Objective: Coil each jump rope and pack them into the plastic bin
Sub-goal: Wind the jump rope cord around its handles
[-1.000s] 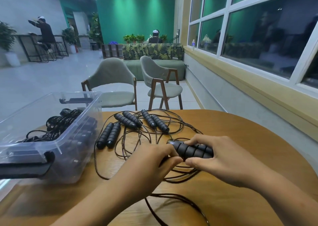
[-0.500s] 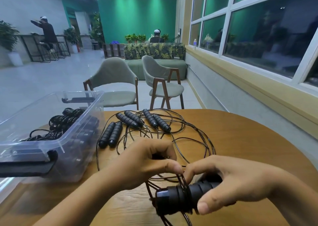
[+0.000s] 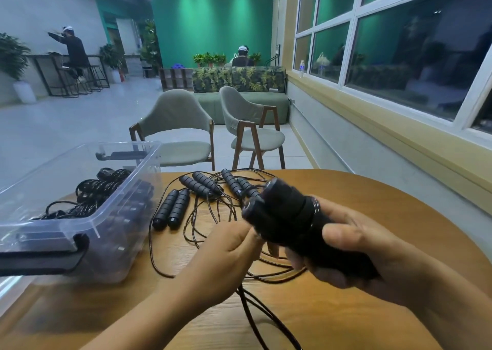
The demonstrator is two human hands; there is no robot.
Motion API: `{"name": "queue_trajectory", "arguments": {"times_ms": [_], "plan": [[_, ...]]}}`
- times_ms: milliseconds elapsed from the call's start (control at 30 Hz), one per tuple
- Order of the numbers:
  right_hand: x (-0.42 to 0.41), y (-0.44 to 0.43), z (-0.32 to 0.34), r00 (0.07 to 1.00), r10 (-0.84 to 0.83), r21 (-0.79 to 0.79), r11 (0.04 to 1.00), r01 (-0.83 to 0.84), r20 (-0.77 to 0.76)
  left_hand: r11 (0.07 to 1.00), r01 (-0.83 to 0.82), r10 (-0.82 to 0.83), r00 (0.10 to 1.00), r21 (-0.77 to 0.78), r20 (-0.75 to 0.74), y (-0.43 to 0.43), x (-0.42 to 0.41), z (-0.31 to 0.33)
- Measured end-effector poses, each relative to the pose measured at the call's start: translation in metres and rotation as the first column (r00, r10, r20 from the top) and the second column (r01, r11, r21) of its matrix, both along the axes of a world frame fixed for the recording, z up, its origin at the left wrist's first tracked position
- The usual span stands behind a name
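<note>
Your right hand [image 3: 359, 256] has its grip clamped round a pair of black ribbed handles [image 3: 282, 214], thumb on top and fingers curled underneath. The pair is held side by side, clear of the round wooden bench [image 3: 346, 323], butt ends tilted up and to the left. Your left hand [image 3: 226, 248] sits just beside those ends, grip closed, fingertips bunched against the thumb on the thin black cord [image 3: 255, 312]. That spot is motion-blurred, so the exact contact point is hard to read. From under the left hand the cord drops to the bench, loops beneath both hands and runs off the near edge. Three more pairs of black handles lie uncoiled further back on the bench: a near-left pair [image 3: 171, 212], a middle pair [image 3: 199, 186] and a far-right pair [image 3: 237, 184] partly hidden behind the held handles. Their cords [image 3: 207, 224] are tangled in loose loops between them. The clear plastic bin [image 3: 87, 222] stands at the bench's left edge, lid off, black latch on the near end. Coiled black ropes [image 3: 98, 190] are already inside it, against the far wall. Two grey-green chairs [image 3: 175, 126] stand past the bench.
</note>
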State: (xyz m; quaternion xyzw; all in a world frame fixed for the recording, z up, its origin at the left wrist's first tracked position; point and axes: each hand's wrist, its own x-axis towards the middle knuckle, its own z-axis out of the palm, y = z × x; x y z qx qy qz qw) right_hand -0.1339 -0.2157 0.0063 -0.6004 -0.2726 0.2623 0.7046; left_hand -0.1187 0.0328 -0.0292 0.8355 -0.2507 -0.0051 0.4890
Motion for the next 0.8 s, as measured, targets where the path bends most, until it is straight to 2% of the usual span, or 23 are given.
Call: {"name": "queue_trajectory", "arguments": {"times_ms": [200, 433, 567, 667, 800], "plan": [[0.003, -0.001, -0.001, 0.977, -0.212, 0.061, 0.976, 0.21, 0.025, 0.992, 0.038, -0.056, 0.987, 0.123, 0.149, -0.009, -0.005, 0.004], [0.004, 0.003, -0.004, 0.885, -0.455, -0.022, 0.888, 0.459, 0.096, 0.98, 0.034, -0.057, 0.991, 0.194, 0.118, -0.011, -0.006, 0.001], [0.004, 0.008, -0.003, 0.8, -0.546, -0.17, 0.789, 0.591, 0.248, 0.962, 0.029, -0.063, 0.991, 0.273, 0.118, -0.011, -0.005, -0.001], [0.006, 0.006, -0.007, 0.683, -0.581, -0.288, 0.63, 0.722, 0.443, 0.928, 0.0, -0.062, 0.986, 0.373, 0.155, -0.011, -0.005, -0.002], [0.01, -0.001, -0.013, 0.613, -0.481, -0.389, 0.489, 0.781, 0.627, 0.896, -0.053, -0.068, 0.965, 0.44, 0.255, -0.007, -0.005, 0.006]]}}
